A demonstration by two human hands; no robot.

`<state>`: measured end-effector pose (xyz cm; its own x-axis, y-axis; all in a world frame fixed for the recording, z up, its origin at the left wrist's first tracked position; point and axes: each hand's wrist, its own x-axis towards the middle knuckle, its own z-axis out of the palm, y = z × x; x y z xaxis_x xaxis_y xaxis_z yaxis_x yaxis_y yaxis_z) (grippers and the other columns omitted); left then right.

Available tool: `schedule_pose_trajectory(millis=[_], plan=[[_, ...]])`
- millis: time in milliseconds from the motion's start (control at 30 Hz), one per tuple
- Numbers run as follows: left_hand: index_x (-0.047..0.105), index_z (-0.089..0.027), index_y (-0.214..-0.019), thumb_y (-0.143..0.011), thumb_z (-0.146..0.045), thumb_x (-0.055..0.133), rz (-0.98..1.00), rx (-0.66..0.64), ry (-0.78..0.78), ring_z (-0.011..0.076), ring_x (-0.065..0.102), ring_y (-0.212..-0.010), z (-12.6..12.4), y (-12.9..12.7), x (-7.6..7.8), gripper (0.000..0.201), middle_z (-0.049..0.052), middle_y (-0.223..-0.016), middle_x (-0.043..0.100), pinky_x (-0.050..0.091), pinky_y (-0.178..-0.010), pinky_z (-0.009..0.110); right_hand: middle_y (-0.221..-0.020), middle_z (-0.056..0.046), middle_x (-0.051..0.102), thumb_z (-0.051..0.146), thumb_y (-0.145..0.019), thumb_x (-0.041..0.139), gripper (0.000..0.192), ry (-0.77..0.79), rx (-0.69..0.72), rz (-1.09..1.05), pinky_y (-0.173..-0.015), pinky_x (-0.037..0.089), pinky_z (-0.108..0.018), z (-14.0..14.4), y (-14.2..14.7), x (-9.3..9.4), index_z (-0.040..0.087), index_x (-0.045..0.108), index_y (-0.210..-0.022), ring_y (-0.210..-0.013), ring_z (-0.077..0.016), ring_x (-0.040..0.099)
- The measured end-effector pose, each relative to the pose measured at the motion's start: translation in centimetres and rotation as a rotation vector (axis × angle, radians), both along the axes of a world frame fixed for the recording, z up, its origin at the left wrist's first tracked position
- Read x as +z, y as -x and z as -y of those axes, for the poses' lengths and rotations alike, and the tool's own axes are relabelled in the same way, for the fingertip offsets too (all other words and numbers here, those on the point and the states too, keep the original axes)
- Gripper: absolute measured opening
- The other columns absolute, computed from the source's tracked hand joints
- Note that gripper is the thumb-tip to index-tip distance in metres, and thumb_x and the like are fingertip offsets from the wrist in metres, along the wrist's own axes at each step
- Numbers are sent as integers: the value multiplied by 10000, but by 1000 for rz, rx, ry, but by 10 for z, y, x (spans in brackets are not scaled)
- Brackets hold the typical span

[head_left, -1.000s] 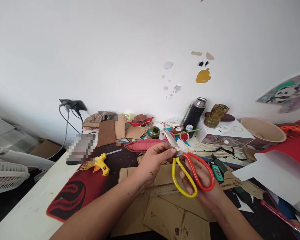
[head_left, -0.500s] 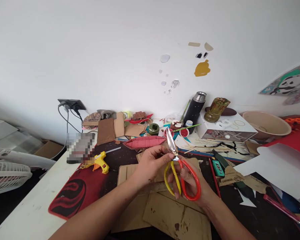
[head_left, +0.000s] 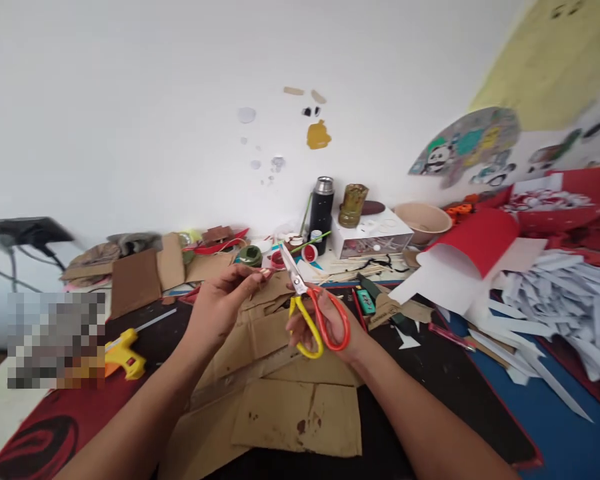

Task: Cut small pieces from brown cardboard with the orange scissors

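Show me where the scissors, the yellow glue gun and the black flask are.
scissors (head_left: 320, 327): head view, on the red and yellow handles.
yellow glue gun (head_left: 125, 353): head view, on its body.
black flask (head_left: 321, 210): head view, on its side.

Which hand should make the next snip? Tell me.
Right hand: its fingers are already through the loops of the scissors. The left hand is pinching a small piece just left of the blades.

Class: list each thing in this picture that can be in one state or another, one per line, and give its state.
scissors: blades shut, tips up, held by the handles
right hand: closed on the scissors
left hand: fingertips pinched together; what they hold is too small to tell
flask: upright, cap on
glue gun: lying on its side
bowl: upright
red sheet: curled over
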<state>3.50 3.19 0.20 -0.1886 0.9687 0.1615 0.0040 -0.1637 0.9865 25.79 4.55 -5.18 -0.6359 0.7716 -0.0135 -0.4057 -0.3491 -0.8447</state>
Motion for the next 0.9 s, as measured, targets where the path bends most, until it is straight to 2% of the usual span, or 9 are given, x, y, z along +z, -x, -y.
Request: schedule_pose_trajectory(millis=[167,300,400,533,700,900], plan=[[815,-225,-809,-729,-625,938,-126,10,-24,200,670,-790,-1,-3,0,426,27,-786,772,535,-763,314,-947,-126,828,937,-813,695,961,-72,46,-47,-682,588,-328,0,5,1,214,614,-1441,-819,-298,829],[807,-224,-816,-762,-636,910,-143,10,-31,197,658,-771,-2,-4,-2,428,29,-787,765,528,-747,314,-995,-131,812,1018,-788,592,981,-116,67,-41,-762,615,-401,-1,9,-4,210,690,-1336,-903,-317,814],[791,-225,-810,-779,-641,894,-123,16,-28,193,644,-750,-3,-3,-2,430,18,-755,739,518,-744,315,-900,-89,781,941,-862,624,859,-128,55,42,-700,601,-357,2,8,-2,195,688,-1283,-763,-264,794],[784,-229,-827,-814,-615,866,-205,11,-35,203,645,-771,-1,-2,-1,394,20,-780,737,518,-754,324,-791,-28,711,875,-888,674,762,-154,-9,156,-554,544,-287,10,6,9,173,687,-1181,-558,-176,685],[769,-243,-852,-871,-573,804,-357,31,-69,242,689,-870,1,-1,-4,332,36,-881,771,537,-828,364,-756,9,646,774,-885,765,615,-186,-67,275,-476,482,-232,19,10,15,185,654,-1025,-507,-123,602],[765,-260,-896,-933,-510,738,-521,34,-140,241,714,-881,3,-2,-6,254,28,-936,793,541,-807,364,-744,32,597,648,-978,735,469,-327,-127,362,-481,467,-211,24,13,10,188,666,-1040,-520,-109,590]])
